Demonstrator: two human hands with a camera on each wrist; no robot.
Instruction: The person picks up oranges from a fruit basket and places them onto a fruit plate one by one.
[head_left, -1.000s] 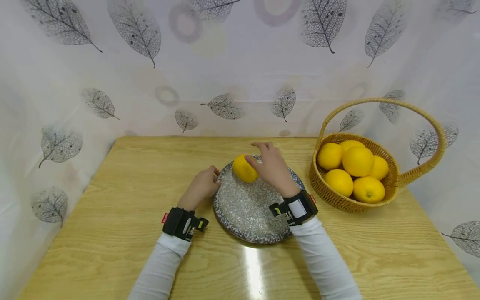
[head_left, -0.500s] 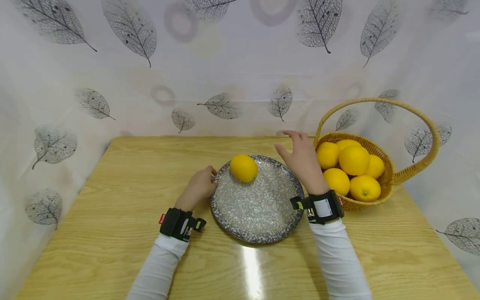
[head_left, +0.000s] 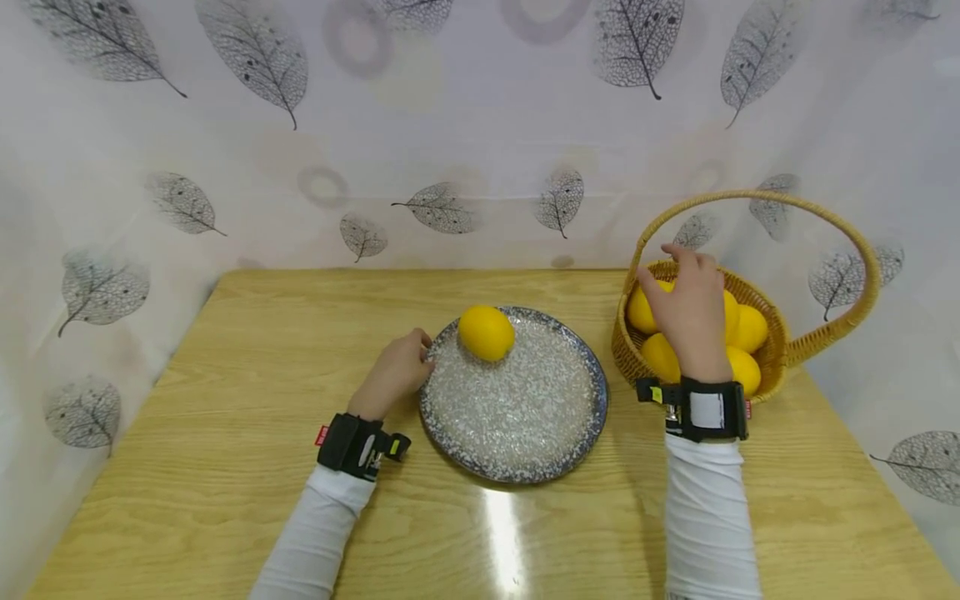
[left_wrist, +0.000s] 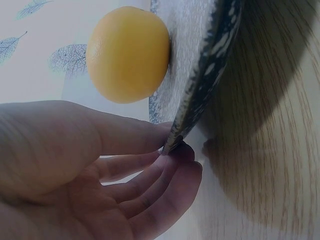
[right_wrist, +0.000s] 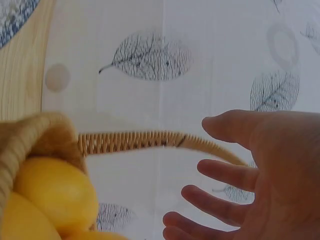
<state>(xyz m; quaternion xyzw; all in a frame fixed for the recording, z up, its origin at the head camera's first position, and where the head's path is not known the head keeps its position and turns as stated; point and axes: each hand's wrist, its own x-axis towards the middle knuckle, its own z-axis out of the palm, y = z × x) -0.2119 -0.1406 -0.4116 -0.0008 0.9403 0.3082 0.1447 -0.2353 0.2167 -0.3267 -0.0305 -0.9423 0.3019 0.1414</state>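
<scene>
My left hand pinches the left rim of a round speckled grey plate with a dark blue edge. In the left wrist view the thumb lies on top of the plate's rim, the fingers beneath. One yellow-orange citrus fruit, seemingly an orange, rests on the plate's far left part. Above the wicker basket at the right, my right hand hovers with fingers spread, holding nothing. Several more oranges fill the basket; the hand partly hides them in the head view.
The basket's tall handle arches over the fruit and leans right. Both plate and basket stand on a light wooden table. A leaf-printed white cloth hangs behind and at the sides.
My right hand has moved right, away from the orange on the plate, to above the basket, fingers spread. The left hand stays at the plate's rim.
</scene>
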